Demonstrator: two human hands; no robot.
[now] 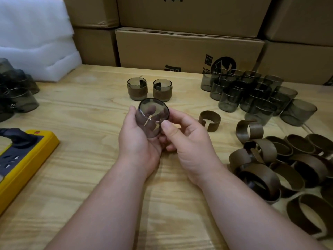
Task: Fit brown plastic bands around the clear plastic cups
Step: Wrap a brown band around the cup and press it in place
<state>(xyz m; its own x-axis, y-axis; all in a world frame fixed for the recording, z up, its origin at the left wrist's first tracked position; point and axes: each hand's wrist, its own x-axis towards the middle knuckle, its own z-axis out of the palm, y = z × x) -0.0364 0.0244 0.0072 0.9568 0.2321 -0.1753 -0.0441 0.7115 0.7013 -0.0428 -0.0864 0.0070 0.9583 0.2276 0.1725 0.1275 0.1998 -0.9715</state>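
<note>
Both hands are busy with 1 bare cup (153,116) above the middle of the table (90,159). My left hand (138,139) wraps its curled fingers around the wall of the cup from below, and my right hand (187,141) pinches the near edge of the cup with the thumb on top. The cup lies tilted, with 1 round end turned up toward the camera. No band is on it yet.

Beyond it, 2 finished cups (149,89) stand upright with their bands on. To the right, 1 loose band (210,120) lies alone near my right hand, a pile of bands (281,168) lies closer to me, and a group of bare cups (252,92) stands behind.

I judge that the next step is to take a band, and for this my right hand must let go. Then only the left hand carries the smooth wall, so the cup may slip. The bands are split open rings; if 1 is pushed on crooked, I think it can sit slanted, or spring off again.
</note>
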